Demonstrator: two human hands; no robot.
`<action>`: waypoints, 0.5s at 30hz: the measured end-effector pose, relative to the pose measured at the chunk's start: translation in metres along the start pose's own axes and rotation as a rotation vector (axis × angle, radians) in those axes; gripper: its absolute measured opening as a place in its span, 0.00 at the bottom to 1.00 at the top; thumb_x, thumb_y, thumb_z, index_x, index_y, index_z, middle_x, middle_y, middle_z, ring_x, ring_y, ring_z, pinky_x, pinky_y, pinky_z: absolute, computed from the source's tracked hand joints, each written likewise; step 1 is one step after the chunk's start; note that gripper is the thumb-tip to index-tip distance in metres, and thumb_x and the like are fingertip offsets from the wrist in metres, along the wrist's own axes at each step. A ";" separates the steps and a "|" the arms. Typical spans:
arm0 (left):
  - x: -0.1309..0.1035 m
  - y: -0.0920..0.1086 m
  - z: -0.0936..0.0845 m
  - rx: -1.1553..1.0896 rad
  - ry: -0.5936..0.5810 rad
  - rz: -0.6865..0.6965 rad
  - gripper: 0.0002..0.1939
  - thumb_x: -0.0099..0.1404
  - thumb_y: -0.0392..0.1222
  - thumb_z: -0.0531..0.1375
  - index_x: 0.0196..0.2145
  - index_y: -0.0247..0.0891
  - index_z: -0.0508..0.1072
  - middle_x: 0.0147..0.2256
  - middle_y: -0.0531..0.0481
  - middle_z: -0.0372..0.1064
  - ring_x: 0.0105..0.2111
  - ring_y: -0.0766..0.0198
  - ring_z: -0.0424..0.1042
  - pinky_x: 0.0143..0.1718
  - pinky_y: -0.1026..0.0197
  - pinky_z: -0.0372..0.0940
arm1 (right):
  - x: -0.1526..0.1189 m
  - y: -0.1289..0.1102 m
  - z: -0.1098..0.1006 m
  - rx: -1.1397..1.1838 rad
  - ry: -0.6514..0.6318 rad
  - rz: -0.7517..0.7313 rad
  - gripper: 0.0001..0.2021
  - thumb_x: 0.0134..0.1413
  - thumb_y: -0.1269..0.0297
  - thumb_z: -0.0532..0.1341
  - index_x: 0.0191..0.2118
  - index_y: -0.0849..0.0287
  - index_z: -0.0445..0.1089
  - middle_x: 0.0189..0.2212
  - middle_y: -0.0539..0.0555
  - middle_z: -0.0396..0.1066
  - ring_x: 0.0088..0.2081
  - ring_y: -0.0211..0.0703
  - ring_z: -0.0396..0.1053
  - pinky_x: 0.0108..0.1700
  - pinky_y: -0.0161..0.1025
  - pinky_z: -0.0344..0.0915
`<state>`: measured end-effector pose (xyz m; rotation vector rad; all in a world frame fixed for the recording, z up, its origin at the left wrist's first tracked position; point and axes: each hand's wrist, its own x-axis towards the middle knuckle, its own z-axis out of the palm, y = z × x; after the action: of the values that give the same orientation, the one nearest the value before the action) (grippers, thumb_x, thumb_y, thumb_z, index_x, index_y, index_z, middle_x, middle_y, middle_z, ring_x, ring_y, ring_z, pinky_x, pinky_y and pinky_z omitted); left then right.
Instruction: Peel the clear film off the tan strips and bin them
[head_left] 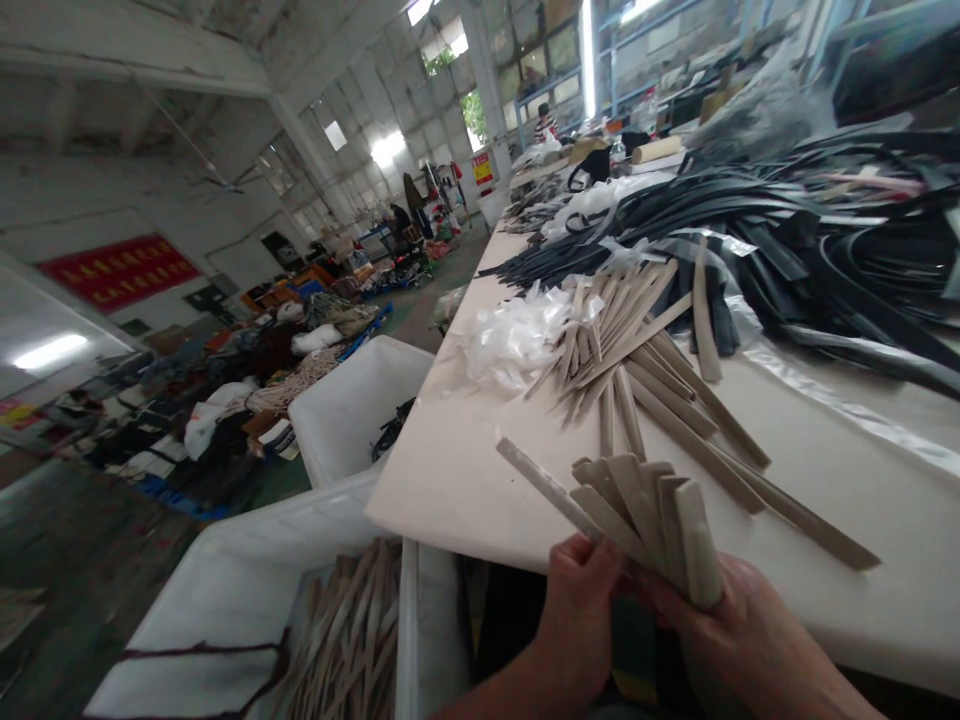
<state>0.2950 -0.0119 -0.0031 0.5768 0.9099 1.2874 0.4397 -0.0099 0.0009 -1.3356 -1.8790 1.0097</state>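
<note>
My left hand [576, 610] and my right hand [731, 635] together grip a fanned bundle of beige straps [645, 515] at the near edge of a cream table [450, 460]. One strap sticks out to the upper left. More loose beige straps [637, 360] lie spread on the table just beyond the bundle. Crumpled clear plastic wrap [517, 335] lies to their left.
A big heap of black straps [810, 230] fills the table's far right. A white bin [225, 600] at lower left holds more beige straps [352, 640]; a second white bin [352, 400] stands behind it. Piles of goods cover the floor at left. A person works far back.
</note>
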 end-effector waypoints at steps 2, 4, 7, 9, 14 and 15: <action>0.002 0.005 -0.004 -0.065 0.049 0.079 0.17 0.56 0.51 0.67 0.33 0.33 0.76 0.32 0.45 0.74 0.33 0.61 0.72 0.39 0.60 0.67 | 0.000 0.003 0.003 0.004 -0.010 0.010 0.20 0.55 0.47 0.54 0.21 0.56 0.67 0.18 0.53 0.70 0.21 0.47 0.68 0.23 0.38 0.64; 0.007 0.014 -0.011 -0.125 0.178 0.209 0.18 0.53 0.51 0.69 0.35 0.34 0.76 0.37 0.45 0.75 0.35 0.63 0.73 0.41 0.61 0.66 | -0.001 0.007 0.007 0.002 -0.010 0.030 0.20 0.54 0.47 0.54 0.22 0.56 0.67 0.18 0.53 0.71 0.21 0.47 0.68 0.23 0.38 0.64; 0.006 0.013 -0.018 -0.133 0.257 0.216 0.17 0.52 0.50 0.69 0.33 0.33 0.76 0.34 0.46 0.74 0.32 0.65 0.72 0.39 0.63 0.66 | -0.001 0.009 0.011 -0.024 -0.007 0.041 0.19 0.53 0.47 0.55 0.22 0.56 0.67 0.19 0.53 0.72 0.22 0.48 0.68 0.24 0.38 0.65; 0.000 0.004 -0.018 -0.088 0.179 0.121 0.16 0.55 0.49 0.67 0.33 0.32 0.76 0.30 0.47 0.73 0.29 0.66 0.70 0.35 0.63 0.65 | 0.001 0.008 0.013 -0.025 -0.023 0.035 0.19 0.54 0.46 0.54 0.24 0.55 0.69 0.20 0.53 0.72 0.23 0.48 0.69 0.26 0.38 0.66; 0.001 0.010 -0.025 -0.077 0.188 0.191 0.20 0.53 0.52 0.69 0.37 0.33 0.76 0.35 0.44 0.75 0.31 0.63 0.72 0.35 0.62 0.66 | 0.001 0.010 0.016 -0.047 -0.038 0.054 0.20 0.53 0.46 0.54 0.22 0.55 0.68 0.18 0.52 0.71 0.21 0.48 0.68 0.24 0.39 0.65; 0.005 0.017 -0.028 -0.113 0.237 0.246 0.22 0.51 0.52 0.70 0.38 0.34 0.76 0.38 0.44 0.75 0.33 0.62 0.73 0.37 0.62 0.67 | 0.000 0.011 0.017 -0.057 -0.038 0.056 0.19 0.53 0.46 0.54 0.22 0.55 0.67 0.18 0.52 0.71 0.21 0.48 0.68 0.24 0.39 0.65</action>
<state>0.2625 -0.0063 -0.0061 0.4634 0.9745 1.6450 0.4314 -0.0116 -0.0175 -1.4179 -1.9218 1.0230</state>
